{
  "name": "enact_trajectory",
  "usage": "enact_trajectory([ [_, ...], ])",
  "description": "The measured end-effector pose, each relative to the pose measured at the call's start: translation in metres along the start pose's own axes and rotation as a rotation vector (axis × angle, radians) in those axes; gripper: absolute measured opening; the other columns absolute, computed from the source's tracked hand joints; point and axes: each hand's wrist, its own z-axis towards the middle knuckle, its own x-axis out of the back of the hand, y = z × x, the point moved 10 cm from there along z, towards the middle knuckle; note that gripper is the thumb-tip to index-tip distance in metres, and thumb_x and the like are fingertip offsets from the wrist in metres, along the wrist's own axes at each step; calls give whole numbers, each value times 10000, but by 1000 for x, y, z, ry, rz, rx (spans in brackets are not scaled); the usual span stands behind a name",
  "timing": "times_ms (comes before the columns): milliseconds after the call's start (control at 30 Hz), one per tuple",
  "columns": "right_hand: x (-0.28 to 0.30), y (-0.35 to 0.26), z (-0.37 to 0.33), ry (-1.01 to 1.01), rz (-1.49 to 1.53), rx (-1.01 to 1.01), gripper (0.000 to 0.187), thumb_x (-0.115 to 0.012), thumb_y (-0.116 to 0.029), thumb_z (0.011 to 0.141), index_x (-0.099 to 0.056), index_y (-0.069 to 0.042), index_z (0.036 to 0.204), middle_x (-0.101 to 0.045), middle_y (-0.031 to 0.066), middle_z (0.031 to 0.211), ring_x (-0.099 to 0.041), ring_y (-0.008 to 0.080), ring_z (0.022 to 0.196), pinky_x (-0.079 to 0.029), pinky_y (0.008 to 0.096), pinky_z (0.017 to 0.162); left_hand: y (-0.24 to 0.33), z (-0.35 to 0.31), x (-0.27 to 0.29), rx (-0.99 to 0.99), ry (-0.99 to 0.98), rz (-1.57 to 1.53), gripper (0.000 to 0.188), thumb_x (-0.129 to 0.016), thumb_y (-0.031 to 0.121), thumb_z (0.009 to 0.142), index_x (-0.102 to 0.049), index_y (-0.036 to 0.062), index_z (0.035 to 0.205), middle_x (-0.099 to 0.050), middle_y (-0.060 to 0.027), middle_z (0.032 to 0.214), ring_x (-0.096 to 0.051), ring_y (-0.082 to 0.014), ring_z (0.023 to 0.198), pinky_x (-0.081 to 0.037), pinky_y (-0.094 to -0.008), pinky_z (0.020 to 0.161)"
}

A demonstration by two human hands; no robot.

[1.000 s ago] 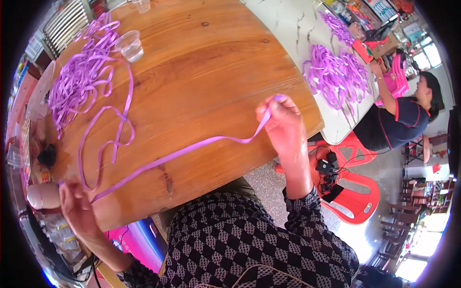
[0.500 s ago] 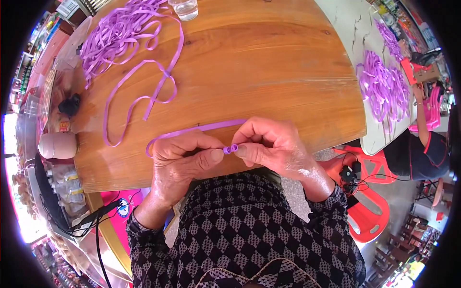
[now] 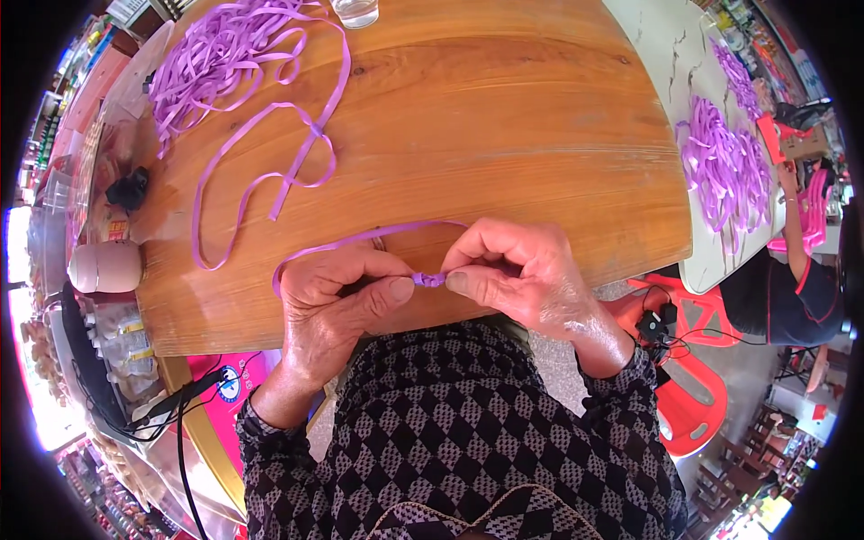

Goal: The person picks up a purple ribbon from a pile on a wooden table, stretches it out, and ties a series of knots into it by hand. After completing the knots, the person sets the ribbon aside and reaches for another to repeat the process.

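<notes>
Between my two hands, just over the near edge of the wooden table, is a purple ribbon [image 3: 396, 231] with a small knotted bunch in it. My left hand [image 3: 346, 288] pinches one side of the knot between thumb and forefinger. On the other side of it, my right hand [image 3: 517, 274] pinches the ribbon the same way. The rest of this ribbon arcs behind the fingers, from one hand to the other. Farther off, a loose loop of purple ribbon [image 3: 241, 220] trails over the tabletop from a big tangled pile of ribbon [image 3: 216, 67] at the far left.
The wooden table [image 3: 504, 117] meets a white marbled table [image 3: 661, 63] at right, which bears purple ribbon bundles [image 3: 724, 166]. A glass [image 3: 356, 11] stands at the far edge, a pink rounded container [image 3: 106, 267] at left. Red stools [image 3: 688, 405] and a person's arm [image 3: 792, 220] are at right.
The two small ribbon loops between my fingertips have drawn together into a tighter knot. Both hands stay almost in place.
</notes>
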Motion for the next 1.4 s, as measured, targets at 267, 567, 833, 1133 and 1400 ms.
enact_trajectory([
  [267,13,0,-3,130,5,73,65,-657,-44,775,-610,-2,792,-522,-57,659,-418,-10,576,-331,141,497,-3,-3,1,53,45,-12,101,-663,58,756,-628,-32,783,-516,24,647,-435,-44,591,-341,-184,518],
  [567,9,12,-6,133,194,50,63,-653,-20,772,-608,8,806,-531,-48,679,-432,-11,589,-338,137,505,-7,-5,-2,43,68,-18,124,-673,68,753,-640,-27,825,-539,19,668,-445,-42,602,-354,-180,532],
  [833,9,14,-9,156,191,43,68,-660,-14,763,-608,5,801,-529,-51,683,-423,-16,590,-338,131,512,1,-5,-7,-39,71,90,124,-666,65,758,-638,-26,837,-525,-4,658,-450,-66,596,-346,-197,518],
  [1133,9,2,-14,186,-32,193,101,-646,-40,784,-630,1,876,-592,-14,749,-499,6,650,-410,149,567,6,-6,-10,-106,81,165,128,-661,54,755,-636,-21,856,-533,-26,666,-467,-95,596,-365,-218,535],
  [1400,8,-3,-14,211,-116,253,115,-624,-66,807,-627,1,900,-609,13,766,-534,35,664,-436,168,588,5,-6,-11,-140,105,128,126,-650,61,768,-635,-18,865,-542,-29,675,-475,-92,605,-367,-217,528],
])
